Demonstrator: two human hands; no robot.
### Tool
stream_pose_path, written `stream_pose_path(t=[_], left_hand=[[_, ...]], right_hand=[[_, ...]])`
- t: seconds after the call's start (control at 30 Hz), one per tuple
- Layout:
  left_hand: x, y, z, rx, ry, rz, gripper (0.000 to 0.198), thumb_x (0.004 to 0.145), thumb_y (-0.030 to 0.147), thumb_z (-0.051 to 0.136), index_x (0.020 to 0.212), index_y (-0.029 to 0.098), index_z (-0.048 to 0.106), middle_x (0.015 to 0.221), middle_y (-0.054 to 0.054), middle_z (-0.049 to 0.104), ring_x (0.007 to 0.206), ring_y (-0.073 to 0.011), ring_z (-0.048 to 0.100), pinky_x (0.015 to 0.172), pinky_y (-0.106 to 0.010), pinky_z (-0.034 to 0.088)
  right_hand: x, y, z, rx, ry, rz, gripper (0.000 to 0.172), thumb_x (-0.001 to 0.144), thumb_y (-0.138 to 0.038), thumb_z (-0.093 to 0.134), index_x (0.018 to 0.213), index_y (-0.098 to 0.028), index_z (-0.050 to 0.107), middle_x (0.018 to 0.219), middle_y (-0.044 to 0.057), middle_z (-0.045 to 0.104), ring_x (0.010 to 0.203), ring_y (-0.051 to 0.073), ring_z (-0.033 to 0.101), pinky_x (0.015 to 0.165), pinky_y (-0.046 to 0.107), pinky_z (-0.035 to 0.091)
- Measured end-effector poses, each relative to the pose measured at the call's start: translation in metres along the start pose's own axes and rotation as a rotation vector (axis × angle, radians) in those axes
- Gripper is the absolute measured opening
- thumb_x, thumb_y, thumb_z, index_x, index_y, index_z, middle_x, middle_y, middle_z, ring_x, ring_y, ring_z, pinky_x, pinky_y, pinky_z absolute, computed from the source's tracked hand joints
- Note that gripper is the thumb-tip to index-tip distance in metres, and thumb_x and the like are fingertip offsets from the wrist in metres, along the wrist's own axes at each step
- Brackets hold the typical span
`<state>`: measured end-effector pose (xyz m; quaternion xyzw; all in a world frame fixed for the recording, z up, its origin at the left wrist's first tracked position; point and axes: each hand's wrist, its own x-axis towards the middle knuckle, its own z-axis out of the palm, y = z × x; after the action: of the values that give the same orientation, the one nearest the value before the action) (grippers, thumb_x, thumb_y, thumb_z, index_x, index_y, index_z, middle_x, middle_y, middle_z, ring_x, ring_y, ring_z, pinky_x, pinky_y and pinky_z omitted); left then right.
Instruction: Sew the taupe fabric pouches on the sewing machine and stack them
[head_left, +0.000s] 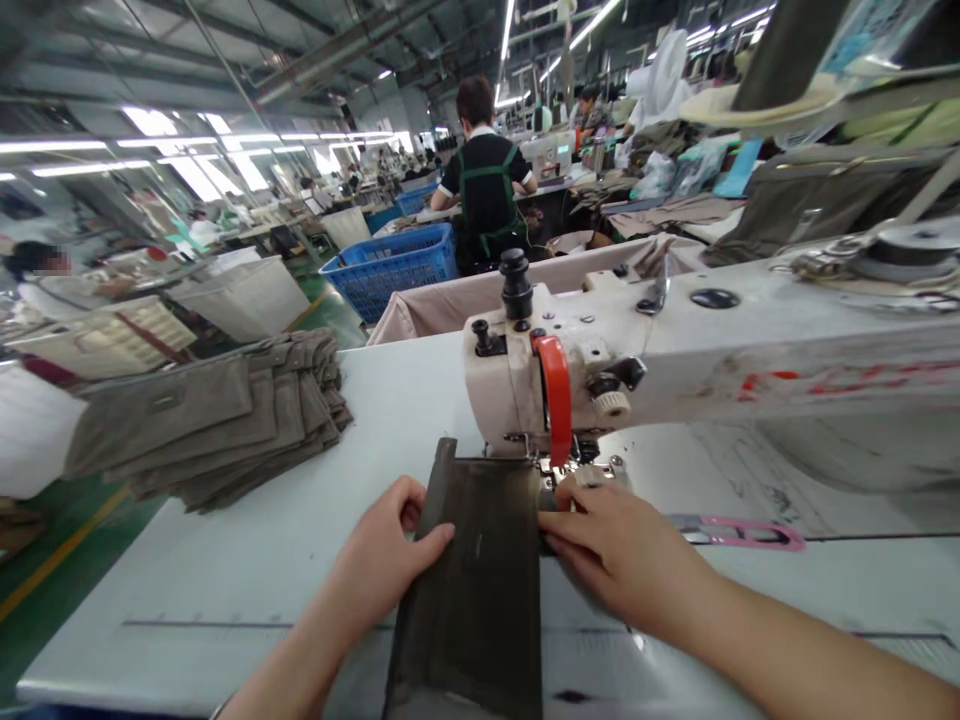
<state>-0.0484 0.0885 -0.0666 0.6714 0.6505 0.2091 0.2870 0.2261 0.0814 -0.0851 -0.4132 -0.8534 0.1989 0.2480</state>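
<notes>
A dark olive-brown fabric panel [487, 580] lies lengthwise on the white sewing table, its far right corner at the needle area of the sewing machine [645, 340]. My left hand [394, 545] grips the panel's left edge, thumb on top and fingers curled at the folded strip. On the right edge, close to the presser foot [574, 480], my right hand [607, 545] has its fingers pressed together on the cloth. An orange-red guard [553, 400] stands in front of the needle, which I cannot make out.
Pink-handled thread snips [742, 532] lie right of my right hand. A stack of brown fabric pieces [225, 410] sits at the table's left. Beyond the table are a cloth-lined bin [435, 308], a blue basket [397, 262] and a seated person [484, 180].
</notes>
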Motion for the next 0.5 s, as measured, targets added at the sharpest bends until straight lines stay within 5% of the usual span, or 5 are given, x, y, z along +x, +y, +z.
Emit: stream_pose_path(t=[0.13,0.23,0.33,0.43,0.5], left_hand=[[-0.018,0.021,0.013,-0.802,-0.211,-0.222,0.035,0.079,0.034,0.062,0.108,0.017,0.052,0.087,-0.003,0.068,0.077,-0.0194,0.068,0.07,-0.03,0.054],[-0.043,0.021,0.015,-0.94,-0.341,-0.348,0.037,0.082,0.037,0.06,0.111,0.015,0.054,0.075,-0.002,0.066,0.065,-0.0176,0.067,0.057,-0.025,0.054],[-0.071,0.007,0.008,-0.607,-0.267,-0.305,0.047,0.089,0.048,0.05,0.127,0.02,0.045,0.067,0.0,0.063,0.047,-0.0162,0.06,0.041,-0.026,0.05],[-0.091,0.0,0.001,0.032,0.115,0.14,0.06,0.082,0.048,0.063,0.133,0.023,0.043,0.102,-0.011,0.066,0.082,-0.0258,0.068,0.066,-0.038,0.06],[-0.097,0.006,0.005,0.307,0.19,0.468,0.064,0.077,0.042,0.072,0.133,0.024,0.047,0.122,-0.014,0.06,0.104,-0.0305,0.063,0.083,-0.042,0.058]], right_hand=[[-0.002,-0.027,0.013,0.669,0.059,0.311,0.018,0.089,-0.019,0.047,0.107,-0.022,0.049,0.096,0.004,0.063,0.087,0.019,0.064,0.069,0.032,0.054],[-0.013,-0.048,0.028,1.153,0.09,0.493,0.013,0.086,-0.024,0.049,0.094,-0.024,0.039,0.083,-0.002,0.059,0.066,0.014,0.063,0.047,0.021,0.047],[-0.034,-0.061,0.037,1.162,0.05,0.546,0.01,0.082,-0.023,0.052,0.086,-0.023,0.043,0.068,-0.006,0.054,0.048,0.009,0.052,0.04,0.017,0.036],[-0.056,-0.067,0.037,0.877,-0.007,0.513,0.011,0.082,-0.016,0.05,0.09,-0.023,0.054,0.065,-0.006,0.056,0.05,0.01,0.052,0.045,0.019,0.038],[-0.068,-0.069,0.034,0.676,-0.03,0.479,0.02,0.077,-0.012,0.052,0.092,-0.024,0.06,0.07,-0.004,0.062,0.058,0.013,0.057,0.053,0.022,0.043]])
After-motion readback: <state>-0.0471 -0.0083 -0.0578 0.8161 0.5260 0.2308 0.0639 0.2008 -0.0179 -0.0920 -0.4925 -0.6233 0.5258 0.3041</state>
